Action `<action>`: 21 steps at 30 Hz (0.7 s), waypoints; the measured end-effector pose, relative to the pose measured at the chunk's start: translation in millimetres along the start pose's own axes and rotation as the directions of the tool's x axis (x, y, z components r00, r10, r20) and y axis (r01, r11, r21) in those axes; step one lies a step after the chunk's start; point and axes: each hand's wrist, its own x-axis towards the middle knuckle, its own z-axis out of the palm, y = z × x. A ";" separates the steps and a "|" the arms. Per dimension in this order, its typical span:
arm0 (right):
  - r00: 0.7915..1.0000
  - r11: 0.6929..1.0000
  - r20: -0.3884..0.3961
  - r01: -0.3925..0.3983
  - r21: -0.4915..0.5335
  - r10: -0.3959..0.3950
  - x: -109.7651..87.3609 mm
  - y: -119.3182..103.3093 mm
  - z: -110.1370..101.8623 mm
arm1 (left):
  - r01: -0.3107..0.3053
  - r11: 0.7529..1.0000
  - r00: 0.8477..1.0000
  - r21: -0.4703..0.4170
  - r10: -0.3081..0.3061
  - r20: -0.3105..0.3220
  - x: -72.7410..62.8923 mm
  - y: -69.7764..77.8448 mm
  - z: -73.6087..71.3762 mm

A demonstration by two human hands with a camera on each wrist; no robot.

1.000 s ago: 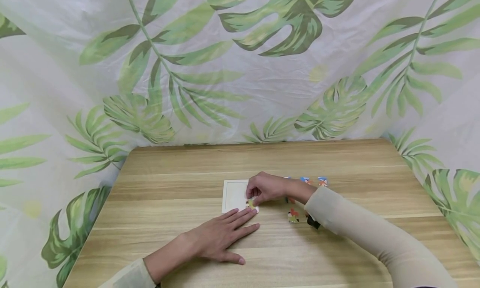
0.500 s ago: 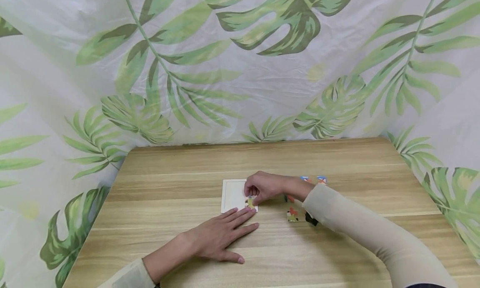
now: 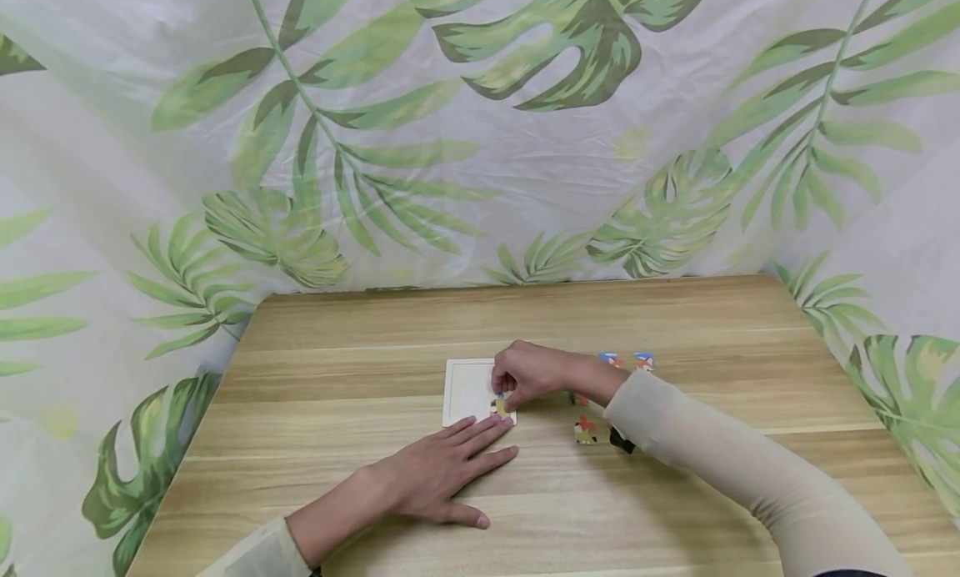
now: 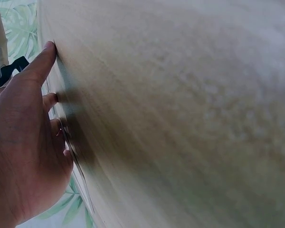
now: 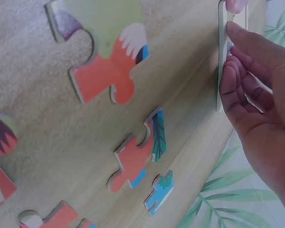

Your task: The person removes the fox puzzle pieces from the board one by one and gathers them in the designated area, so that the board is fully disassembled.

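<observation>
A white puzzle board (image 3: 467, 387) lies on the table, with a yellow-green jigsaw piece (image 3: 501, 408) in its near right corner. My right hand (image 3: 531, 370) is over the board's right side, thumb and curled fingers pinching a jigsaw piece that they mostly hide. A speck of blue shows by the fingertips in the right wrist view, where the right hand (image 5: 261, 90) meets the board's edge. My left hand (image 3: 448, 472) lies flat with fingers spread, fingertips touching the board's near edge. In the left wrist view, the left hand (image 4: 26, 137) hides most of the board.
Several loose jigsaw pieces lie right of the board, including a red and green one (image 3: 585, 430) and a blue-topped one (image 3: 644, 361). Up close are an orange-tailed piece (image 5: 104, 57) and a small blue one (image 5: 159, 194). A leaf-print cloth (image 3: 480, 143) hangs behind the table (image 3: 337, 377).
Both hands stay almost in place. My right fingers shift slightly at the board, and a bit of blue now shows beneath them. The head view has tilted a little.
</observation>
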 end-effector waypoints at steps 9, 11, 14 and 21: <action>0.999 0.996 0.032 -0.024 0.091 0.021 -0.9 0.1 -2.1 | -0.001 1.000 1.000 0.012 0.001 -0.006 -0.2 -0.3 2.0; 0.999 0.992 0.032 -0.035 0.121 0.032 -1.3 0.5 -2.3 | 0.001 1.000 1.000 0.007 -0.001 -0.003 -0.2 -0.3 2.0; 0.998 0.985 0.027 -0.054 0.167 0.050 -2.0 1.6 -2.2 | 0.006 1.000 1.000 -0.004 -0.006 0.007 -0.1 -0.6 1.7; 0.998 0.962 0.012 -0.066 0.266 0.065 -2.6 4.7 0.2 | 0.003 1.000 1.000 -0.012 -0.003 0.014 -0.6 -1.6 1.1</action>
